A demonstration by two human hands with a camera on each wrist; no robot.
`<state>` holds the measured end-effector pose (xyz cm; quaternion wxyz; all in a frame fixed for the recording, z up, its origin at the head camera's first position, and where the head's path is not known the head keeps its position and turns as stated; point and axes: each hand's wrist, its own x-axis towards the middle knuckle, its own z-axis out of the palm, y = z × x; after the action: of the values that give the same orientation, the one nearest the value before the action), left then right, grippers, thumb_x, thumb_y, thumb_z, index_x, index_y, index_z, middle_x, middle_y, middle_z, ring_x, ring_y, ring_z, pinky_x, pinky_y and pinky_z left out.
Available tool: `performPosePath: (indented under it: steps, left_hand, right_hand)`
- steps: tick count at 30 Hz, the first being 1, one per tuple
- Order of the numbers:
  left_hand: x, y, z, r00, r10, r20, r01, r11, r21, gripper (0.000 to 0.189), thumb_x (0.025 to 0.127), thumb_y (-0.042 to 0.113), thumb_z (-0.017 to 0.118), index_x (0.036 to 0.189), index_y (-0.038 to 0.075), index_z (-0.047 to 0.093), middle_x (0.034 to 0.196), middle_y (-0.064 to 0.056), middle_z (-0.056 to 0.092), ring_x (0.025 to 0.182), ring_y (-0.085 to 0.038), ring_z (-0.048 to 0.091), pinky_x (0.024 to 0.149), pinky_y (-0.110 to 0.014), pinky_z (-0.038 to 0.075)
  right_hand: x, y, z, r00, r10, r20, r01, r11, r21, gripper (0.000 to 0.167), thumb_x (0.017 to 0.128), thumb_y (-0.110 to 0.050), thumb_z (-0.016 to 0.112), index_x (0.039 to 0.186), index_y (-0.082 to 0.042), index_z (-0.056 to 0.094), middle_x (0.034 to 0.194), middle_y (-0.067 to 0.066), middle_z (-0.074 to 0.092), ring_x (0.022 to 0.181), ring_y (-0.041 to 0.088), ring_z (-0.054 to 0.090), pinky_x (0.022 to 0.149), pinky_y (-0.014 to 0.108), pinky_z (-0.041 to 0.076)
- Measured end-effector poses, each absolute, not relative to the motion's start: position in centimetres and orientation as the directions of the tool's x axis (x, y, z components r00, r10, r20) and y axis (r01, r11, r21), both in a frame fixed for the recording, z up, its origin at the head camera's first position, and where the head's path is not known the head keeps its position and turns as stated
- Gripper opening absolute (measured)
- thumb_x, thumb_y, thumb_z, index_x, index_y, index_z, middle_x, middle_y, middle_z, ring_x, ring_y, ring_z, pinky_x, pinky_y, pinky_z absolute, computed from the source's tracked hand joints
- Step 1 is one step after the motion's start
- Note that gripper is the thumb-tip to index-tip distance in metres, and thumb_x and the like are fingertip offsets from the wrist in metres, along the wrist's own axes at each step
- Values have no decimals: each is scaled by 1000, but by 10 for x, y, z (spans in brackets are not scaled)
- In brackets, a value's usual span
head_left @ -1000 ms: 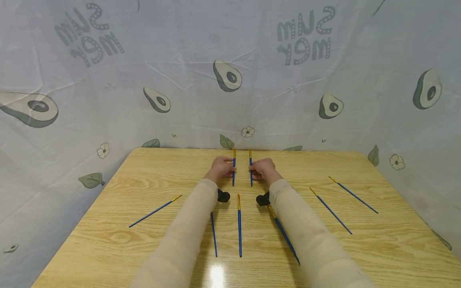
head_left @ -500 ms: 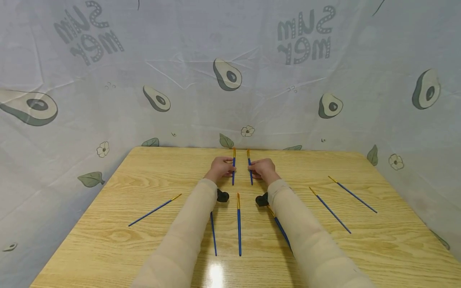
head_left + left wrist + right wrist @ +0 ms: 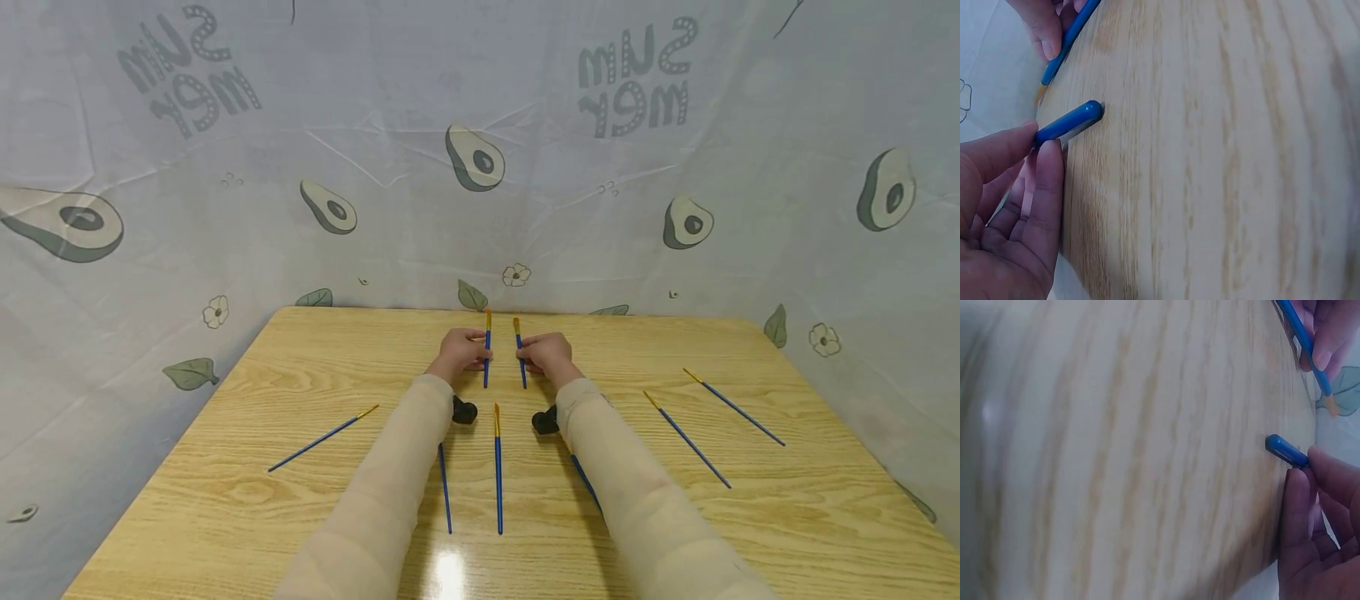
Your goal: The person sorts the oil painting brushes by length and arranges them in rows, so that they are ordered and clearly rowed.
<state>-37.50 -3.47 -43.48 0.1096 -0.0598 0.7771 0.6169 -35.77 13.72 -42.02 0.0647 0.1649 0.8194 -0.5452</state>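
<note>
At the far middle of the table, my left hand [image 3: 463, 350] pinches a blue paintbrush [image 3: 487, 340] between thumb and fingers, its bristles toward the back cloth. To its right, my right hand [image 3: 547, 353] pinches a second blue paintbrush [image 3: 519, 340], which leans slightly left at its bristle end. The two brushes lie side by side with a narrow gap of wood between them. In the left wrist view the rounded handle end [image 3: 1079, 120] sticks out past my thumb and fingertip. The right wrist view shows the other handle end [image 3: 1285, 450] beyond my right fingertips.
One paintbrush [image 3: 498, 475] lies just in front of the hands, with another [image 3: 446, 492] beside my left sleeve. My right forearm partly covers a brush [image 3: 587, 483]. More brushes lie at the left [image 3: 322, 439] and right [image 3: 686, 437]. A patterned cloth [image 3: 405, 217] hangs behind the table [image 3: 240, 533].
The bristle end of the right-hand brush has swung left and come slightly nearer. My left hand and its brush have stayed nearly still.
</note>
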Motion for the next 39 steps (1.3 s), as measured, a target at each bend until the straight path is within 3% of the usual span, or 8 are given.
performPosePath:
  steps: [6,10,15,19,28,35,39]
  left_hand:
    - [-374,-33,-435,-975,29,-221,-204,276,939,45,85,-3,72,129,6,63,96,-13,69,68,-15,66,56,-25,57]
    - [-373,-31,-434,-978,6,-209,-197,311,930,43,85,-2,72,127,5,65,101,-15,69,64,-13,65,55,-25,56]
    - [-371,-29,-432,-980,-6,-201,-191,339,921,41,85,-2,72,125,5,66,112,-14,66,56,-11,62,53,-24,56]
    - [-370,-29,-431,-981,-4,-194,-183,346,920,39,86,-2,71,124,5,66,106,-15,68,56,-11,61,53,-24,56]
    - [-368,-28,-429,-982,5,-190,-176,359,917,40,85,-3,71,124,4,66,89,-13,70,59,-13,63,55,-26,56]
    - [-365,-29,-426,-983,29,-183,-164,330,930,42,85,-2,72,126,3,64,90,-14,70,69,-17,67,60,-28,58]
    - [-361,-31,-421,-983,52,-178,-150,336,930,43,87,0,71,129,5,62,101,-15,67,79,-21,68,63,-29,58]
  right_hand:
    - [-359,137,-421,-934,207,-291,349,361,-865,28,88,-9,73,116,-7,72,101,10,70,74,14,65,63,26,57]
    - [-360,137,-422,-931,217,-292,354,359,-863,27,89,-8,72,116,-7,72,94,9,70,68,12,63,59,24,56]
    - [-362,138,-425,-929,223,-294,358,349,-866,29,88,-9,73,117,-9,72,98,9,70,65,10,61,58,23,55]
    - [-363,139,-427,-937,205,-282,339,348,-874,31,88,-8,73,119,-7,71,98,10,69,63,10,60,54,22,54]
    - [-359,139,-422,-935,201,-292,346,338,-875,31,88,-8,72,119,-6,70,100,12,69,65,10,61,54,23,55]
    - [-359,142,-423,-937,186,-296,342,310,-887,35,90,-8,71,124,-6,67,97,11,68,68,13,62,56,23,55]
    - [-356,146,-418,-942,151,-301,332,277,-902,37,91,-9,70,127,-4,64,100,12,68,75,16,64,62,25,57]
